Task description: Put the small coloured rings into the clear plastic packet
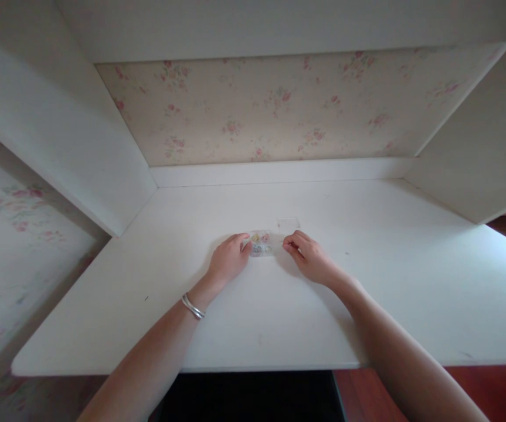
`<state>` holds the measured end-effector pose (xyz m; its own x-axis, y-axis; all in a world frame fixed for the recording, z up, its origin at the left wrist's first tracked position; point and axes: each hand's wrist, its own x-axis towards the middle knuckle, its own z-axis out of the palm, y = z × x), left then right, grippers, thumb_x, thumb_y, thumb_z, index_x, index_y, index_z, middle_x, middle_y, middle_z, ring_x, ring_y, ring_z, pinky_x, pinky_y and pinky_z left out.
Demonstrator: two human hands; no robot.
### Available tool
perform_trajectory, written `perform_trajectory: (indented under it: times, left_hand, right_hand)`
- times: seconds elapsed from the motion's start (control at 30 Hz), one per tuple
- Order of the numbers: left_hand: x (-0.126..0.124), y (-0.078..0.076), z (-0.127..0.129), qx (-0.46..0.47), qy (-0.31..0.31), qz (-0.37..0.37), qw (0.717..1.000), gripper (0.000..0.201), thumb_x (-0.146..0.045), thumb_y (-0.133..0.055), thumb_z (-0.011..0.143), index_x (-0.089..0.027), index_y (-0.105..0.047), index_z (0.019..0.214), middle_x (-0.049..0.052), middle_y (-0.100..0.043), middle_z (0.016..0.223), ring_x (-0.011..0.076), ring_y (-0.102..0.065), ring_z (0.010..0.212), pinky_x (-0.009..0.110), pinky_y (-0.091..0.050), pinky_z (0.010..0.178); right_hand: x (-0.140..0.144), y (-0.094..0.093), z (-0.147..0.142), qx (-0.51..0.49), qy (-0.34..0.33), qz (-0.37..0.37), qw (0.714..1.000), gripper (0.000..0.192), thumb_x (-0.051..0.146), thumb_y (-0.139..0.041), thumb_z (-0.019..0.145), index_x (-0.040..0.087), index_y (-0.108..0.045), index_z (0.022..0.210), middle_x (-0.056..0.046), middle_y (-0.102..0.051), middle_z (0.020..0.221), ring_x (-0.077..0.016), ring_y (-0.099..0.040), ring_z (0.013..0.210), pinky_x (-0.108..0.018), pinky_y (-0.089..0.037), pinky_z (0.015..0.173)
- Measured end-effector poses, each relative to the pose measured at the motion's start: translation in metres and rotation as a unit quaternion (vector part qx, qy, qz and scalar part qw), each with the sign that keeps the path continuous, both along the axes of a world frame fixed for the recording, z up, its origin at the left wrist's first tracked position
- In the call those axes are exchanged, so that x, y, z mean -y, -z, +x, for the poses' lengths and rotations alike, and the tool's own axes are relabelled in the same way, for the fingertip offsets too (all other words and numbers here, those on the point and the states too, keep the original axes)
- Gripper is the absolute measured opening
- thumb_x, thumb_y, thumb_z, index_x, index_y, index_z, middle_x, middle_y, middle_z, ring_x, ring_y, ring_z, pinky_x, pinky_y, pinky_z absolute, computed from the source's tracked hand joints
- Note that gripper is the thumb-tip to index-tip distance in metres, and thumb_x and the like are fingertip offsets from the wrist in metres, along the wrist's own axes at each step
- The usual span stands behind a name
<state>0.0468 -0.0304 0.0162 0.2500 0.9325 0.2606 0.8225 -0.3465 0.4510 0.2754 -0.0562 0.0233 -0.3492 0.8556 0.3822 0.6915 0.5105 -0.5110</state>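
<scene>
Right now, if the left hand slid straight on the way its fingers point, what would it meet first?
The left hand points up and right at the small clear box of coloured bits; its fingertips look already against it. The right hand lies beyond.

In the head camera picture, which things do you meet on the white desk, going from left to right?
Silver bracelet → left hand → small clear plastic box of coloured bits → right hand.

My left hand [227,260] and right hand [309,257] reach forward on outstretched arms, palms down, fingers [240,238] curled inward toward each other.
</scene>
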Motion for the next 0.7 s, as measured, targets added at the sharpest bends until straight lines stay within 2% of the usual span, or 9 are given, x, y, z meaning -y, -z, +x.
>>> perform_trajectory:
  times: [0.2, 0.33, 0.47, 0.53, 0.63, 0.7]
  left_hand:
    - [0.002, -0.002, 0.0, -0.016, 0.017, -0.013, 1.0, 0.034, -0.037, -0.04, 0.09, -0.022, -0.06, 0.113, 0.005, -0.068, 0.094, 0.0174, -0.061, 0.08, 0.027, -0.046, 0.073]
    - [0.003, -0.003, -0.002, -0.016, 0.027, -0.027, 0.999, 0.033, -0.037, -0.039, 0.091, -0.025, -0.061, 0.112, 0.004, -0.068, 0.101, 0.0171, -0.062, 0.087, 0.026, -0.046, 0.079]
    - [0.003, 0.0, -0.003, -0.013, 0.035, -0.034, 0.999, 0.033, -0.035, -0.04, 0.091, -0.026, -0.062, 0.112, 0.003, -0.066, 0.109, 0.0177, -0.061, 0.096, 0.027, -0.044, 0.087]
    - [0.004, 0.001, -0.002, -0.005, 0.037, -0.035, 0.999, 0.033, -0.035, -0.041, 0.09, -0.025, -0.062, 0.113, 0.003, -0.065, 0.113, 0.0178, -0.06, 0.1, 0.028, -0.043, 0.09]
    - [0.007, 0.003, -0.001, 0.008, 0.045, -0.031, 0.998, 0.033, -0.033, -0.041, 0.09, -0.025, -0.061, 0.115, 0.004, -0.063, 0.116, 0.0181, -0.059, 0.104, 0.029, -0.042, 0.093]
    - [0.01, 0.002, -0.001, 0.012, 0.048, -0.025, 0.998, 0.032, -0.032, -0.041, 0.09, -0.025, -0.061, 0.114, 0.005, -0.064, 0.115, 0.0187, -0.059, 0.104, 0.03, -0.042, 0.093]
  right_hand:
    - [-0.007, 0.006, -0.021, -0.003, -0.015, 0.018, 1.0, 0.018, 0.023, -0.039, 0.092, 0.017, -0.056, 0.088, -0.005, -0.055, 0.081, -0.014, -0.05, 0.075, -0.025, -0.038, 0.069]
    - [-0.014, 0.009, -0.021, -0.004, -0.012, 0.038, 0.999, 0.018, 0.026, -0.044, 0.091, 0.019, -0.06, 0.088, -0.003, -0.056, 0.08, -0.0134, -0.051, 0.072, -0.025, -0.038, 0.068]
    - [-0.026, 0.013, -0.003, -0.045, 0.105, 0.09, 0.989, 0.021, 0.031, -0.044, 0.09, 0.019, -0.062, 0.09, -0.004, -0.056, 0.08, -0.015, -0.053, 0.075, -0.027, -0.041, 0.071]
    - [-0.032, 0.018, 0.009, -0.035, 0.173, 0.111, 0.978, 0.021, 0.034, -0.047, 0.088, 0.02, -0.063, 0.09, -0.005, -0.057, 0.084, -0.0179, -0.053, 0.082, -0.031, -0.041, 0.076]
    - [-0.037, 0.026, 0.022, 0.018, 0.238, 0.098, 0.966, 0.028, 0.042, -0.054, 0.081, 0.022, -0.063, 0.098, -0.008, -0.056, 0.099, -0.024, -0.05, 0.097, -0.04, -0.039, 0.085]
    - [-0.037, 0.029, 0.026, 0.051, 0.252, 0.077, 0.963, 0.038, 0.048, -0.057, 0.077, 0.025, -0.061, 0.107, -0.009, -0.054, 0.11, -0.0272, -0.047, 0.105, -0.045, -0.037, 0.089]
